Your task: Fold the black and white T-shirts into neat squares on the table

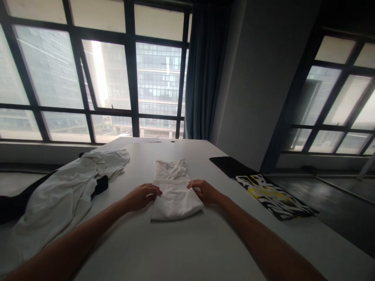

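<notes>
A small white garment (173, 191) lies folded into a narrow strip in the middle of the white table (187, 249). My left hand (143, 196) rests on its left edge, with curled fingers pinching the cloth. On the right edge sits my right hand (204, 191), its fingers likewise curled onto the fabric. Both forearms reach in from the bottom of the view.
A heap of loose white clothes (67, 187) with a black piece (99, 186) lies at the left of the table. A black, white and yellow patterned item (274, 197) and a black mat (230, 164) lie at the right edge. Large windows stand behind.
</notes>
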### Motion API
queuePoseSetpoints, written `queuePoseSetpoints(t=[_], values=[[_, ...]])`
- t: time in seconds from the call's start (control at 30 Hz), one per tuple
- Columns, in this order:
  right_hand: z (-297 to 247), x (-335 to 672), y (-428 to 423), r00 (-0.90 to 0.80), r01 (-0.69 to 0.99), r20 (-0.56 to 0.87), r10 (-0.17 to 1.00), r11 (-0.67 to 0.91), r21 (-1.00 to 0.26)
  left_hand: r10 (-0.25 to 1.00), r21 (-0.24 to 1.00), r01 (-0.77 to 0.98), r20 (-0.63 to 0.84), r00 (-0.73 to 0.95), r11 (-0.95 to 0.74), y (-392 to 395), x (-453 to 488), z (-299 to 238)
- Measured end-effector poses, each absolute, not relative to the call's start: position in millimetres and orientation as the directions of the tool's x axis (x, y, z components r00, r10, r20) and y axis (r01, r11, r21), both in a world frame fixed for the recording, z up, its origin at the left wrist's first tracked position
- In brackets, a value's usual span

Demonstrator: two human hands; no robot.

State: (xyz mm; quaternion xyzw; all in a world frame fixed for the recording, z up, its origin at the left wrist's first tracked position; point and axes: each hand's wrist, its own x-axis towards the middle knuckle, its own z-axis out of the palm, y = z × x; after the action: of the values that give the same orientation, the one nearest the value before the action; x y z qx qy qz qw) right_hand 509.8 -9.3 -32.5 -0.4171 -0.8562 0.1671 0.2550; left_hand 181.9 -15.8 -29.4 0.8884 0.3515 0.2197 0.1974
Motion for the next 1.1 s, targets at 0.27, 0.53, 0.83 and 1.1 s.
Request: queuePoseSetpoints(t=[0.27, 0.53, 0.83, 1.1], values=[[2, 488, 31, -0.35, 0.537, 0.317, 0.882, 0.466, -0.703, 0.902, 0.918, 0.239, 0.214, 0.376, -0.317, 31, 181, 1], [-27, 460, 71, -0.079, 0.747, 0.082, 0.993, 0.114, -0.655, 0.993, 0.9, 0.436, -0.066, 0.096, 0.018, 64, 196, -29], [-28, 461, 50, -0.151, 0.859, 0.115, 0.982, 0.188, -0.476, 0.995, 0.757, 0.651, -0.014, 0.103, -0.057, 58, 190, -35], [-27, 471, 30, 0.002, 0.909, 0.17, 0.985, 0.069, -0.41, 0.984, 0.462, 0.869, 0.111, 0.139, -0.175, 22, 186, -24]])
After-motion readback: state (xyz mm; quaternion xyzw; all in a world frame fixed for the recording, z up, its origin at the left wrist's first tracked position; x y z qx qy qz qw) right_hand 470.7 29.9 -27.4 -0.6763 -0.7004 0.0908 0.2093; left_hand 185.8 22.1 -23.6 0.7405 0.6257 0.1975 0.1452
